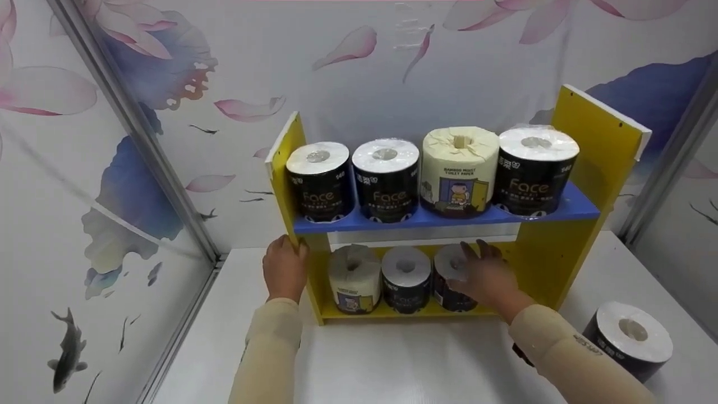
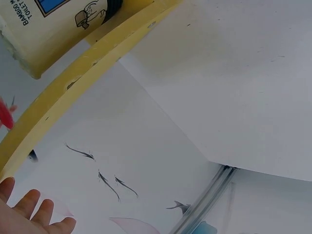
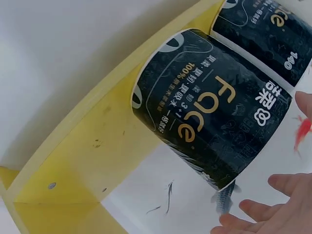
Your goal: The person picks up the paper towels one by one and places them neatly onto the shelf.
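Note:
A yellow two-tier shelf (image 1: 583, 241) with a blue upper board (image 1: 404, 220) stands on the white table. My left hand (image 1: 285, 268) holds the front edge of its left side panel, thumb inside and fingers outside; those fingers (image 2: 43, 212) show past the yellow edge in the left wrist view. My right hand (image 1: 489, 276) is at the rightmost black-wrapped toilet roll (image 1: 449, 264) on the lower tier. In the right wrist view its fingers (image 3: 261, 210) are spread beside that roll (image 3: 209, 105). Left of it stand another black roll (image 1: 406, 280) and a cream-wrapped roll (image 1: 354, 280).
On the upper tier stand black rolls (image 1: 321, 188) and a cream roll (image 1: 460, 174). Another black roll (image 1: 628, 339) rests on the table at right. A patterned wall (image 1: 359, 90) rises behind the shelf; metal-framed panels border both sides.

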{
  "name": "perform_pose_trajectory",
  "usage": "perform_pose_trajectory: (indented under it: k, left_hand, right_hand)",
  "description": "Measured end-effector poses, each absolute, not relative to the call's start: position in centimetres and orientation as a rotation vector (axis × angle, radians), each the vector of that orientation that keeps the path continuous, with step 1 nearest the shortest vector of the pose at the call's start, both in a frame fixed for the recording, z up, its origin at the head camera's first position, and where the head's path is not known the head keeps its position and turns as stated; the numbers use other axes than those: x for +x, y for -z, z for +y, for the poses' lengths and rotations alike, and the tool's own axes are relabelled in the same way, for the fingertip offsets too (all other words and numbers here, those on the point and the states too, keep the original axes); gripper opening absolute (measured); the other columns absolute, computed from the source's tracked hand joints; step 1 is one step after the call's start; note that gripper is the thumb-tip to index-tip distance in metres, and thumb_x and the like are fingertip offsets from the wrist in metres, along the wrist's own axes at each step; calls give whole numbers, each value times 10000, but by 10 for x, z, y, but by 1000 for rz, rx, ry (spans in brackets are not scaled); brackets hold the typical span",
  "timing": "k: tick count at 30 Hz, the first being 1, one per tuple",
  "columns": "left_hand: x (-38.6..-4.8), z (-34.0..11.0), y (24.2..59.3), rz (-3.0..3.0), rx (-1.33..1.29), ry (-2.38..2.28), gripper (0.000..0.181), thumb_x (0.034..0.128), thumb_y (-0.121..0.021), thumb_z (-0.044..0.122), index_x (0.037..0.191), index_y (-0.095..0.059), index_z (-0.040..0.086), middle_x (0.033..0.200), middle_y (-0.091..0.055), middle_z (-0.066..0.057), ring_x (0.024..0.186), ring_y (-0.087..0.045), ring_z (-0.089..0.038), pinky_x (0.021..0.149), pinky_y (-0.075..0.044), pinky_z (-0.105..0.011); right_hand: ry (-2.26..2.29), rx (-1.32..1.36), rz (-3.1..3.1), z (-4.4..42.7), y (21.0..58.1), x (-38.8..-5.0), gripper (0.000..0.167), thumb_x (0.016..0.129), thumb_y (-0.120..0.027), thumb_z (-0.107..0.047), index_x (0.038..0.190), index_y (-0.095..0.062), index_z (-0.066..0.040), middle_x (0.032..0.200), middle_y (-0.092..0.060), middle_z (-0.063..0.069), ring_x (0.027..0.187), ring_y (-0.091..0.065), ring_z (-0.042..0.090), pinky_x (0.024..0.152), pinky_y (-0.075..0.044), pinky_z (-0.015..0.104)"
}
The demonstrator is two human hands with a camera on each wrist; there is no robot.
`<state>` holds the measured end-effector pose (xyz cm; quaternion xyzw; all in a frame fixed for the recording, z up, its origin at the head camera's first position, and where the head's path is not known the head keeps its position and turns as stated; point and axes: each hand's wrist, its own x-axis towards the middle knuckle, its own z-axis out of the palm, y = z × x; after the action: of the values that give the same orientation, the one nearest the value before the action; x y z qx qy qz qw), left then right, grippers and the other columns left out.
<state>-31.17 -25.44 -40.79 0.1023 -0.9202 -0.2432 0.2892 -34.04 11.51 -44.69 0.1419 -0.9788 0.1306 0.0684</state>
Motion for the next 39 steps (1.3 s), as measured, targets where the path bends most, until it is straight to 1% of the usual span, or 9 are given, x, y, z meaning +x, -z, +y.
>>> perform_pose_trajectory:
  k: [4, 8, 11, 14, 18, 22, 25, 32, 39]
  left_hand:
    - [-310, -254, 407, -2469, 287, 676, 297, 968, -526, 234, 966, -636, -42, 1177, -630, -194, 1123, -563, -357, 974, -422, -510]
    - [-310, -253, 405, -2487, 301, 701, 293, 975, -509, 233, 989, -631, -33, 1166, -634, -182, 1123, -559, -347, 981, -413, -501]
    - [-310, -252, 405, -2495, 309, 715, 307, 975, -502, 234, 1035, -631, -38, 1179, -624, -191, 1124, -555, -351, 981, -411, -504]
    - [-309, -252, 405, -2502, 323, 734, 324, 977, -501, 236, 1072, -630, -46, 1204, -613, -197, 1126, -553, -353, 975, -415, -500]
    - [-308, -251, 404, -2514, 339, 742, 335, 978, -498, 236, 1095, -626, -51, 1206, -608, -203, 1112, -557, -353, 955, -427, -495]
    - [-308, -251, 403, -2519, 332, 726, 338, 979, -501, 233, 1107, -624, -54, 1181, -614, -212, 1096, -562, -362, 947, -432, -501]
    - [-308, -252, 403, -2522, 327, 726, 339, 983, -497, 229, 1110, -625, -57, 1172, -618, -216, 1088, -569, -365, 944, -438, -502]
    - [-309, -255, 406, -2503, 297, 700, 310, 977, -496, 212, 1057, -639, -52, 1135, -633, -218, 1065, -585, -374, 916, -454, -510]
    - [-309, -256, 407, -2511, 291, 704, 317, 975, -491, 218, 1063, -641, -47, 1126, -636, -213, 1075, -580, -375, 935, -448, -514]
  right_hand:
    - [-357, 464, -2828, 117, 449, -332, 852, 778, -760, -442, 1409, -433, 27, 1396, -361, 367, 1226, -391, 572, 854, -461, 641]
    - [-367, 502, -2740, 120, 450, -324, 844, 753, -784, -437, 1386, -463, 21, 1375, -399, 345, 1217, -420, 545, 835, -484, 620]
    - [-383, 527, -2700, 121, 452, -320, 836, 750, -787, -433, 1386, -465, 5, 1377, -405, 327, 1219, -427, 523, 843, -484, 612]
    - [-404, 540, -2697, 123, 455, -318, 830, 768, -770, -429, 1411, -439, -22, 1411, -376, 305, 1251, -400, 500, 868, -476, 604]
    - [-424, 551, -2696, 125, 458, -314, 833, 775, -764, -425, 1428, -419, -39, 1441, -349, 284, 1288, -369, 477, 926, -452, 592]
    - [-419, 563, -2692, 129, 458, -309, 857, 763, -781, -426, 1430, -411, -34, 1447, -345, 277, 1300, -353, 469, 984, -408, 594]
    - [-412, 575, -2679, 132, 459, -305, 872, 751, -792, -429, 1427, -409, -33, 1434, -360, 270, 1292, -359, 461, 1003, -392, 589]
    - [-408, 602, -2625, 143, 465, -292, 850, 740, -806, -426, 1398, -449, -24, 1404, -410, 249, 1269, -404, 421, 997, -415, 556]
    - [-476, 588, -2578, 157, 473, -280, 808, 710, -833, -364, 1367, -493, -40, 1383, -444, 249, 1256, -429, 441, 972, -416, 591]
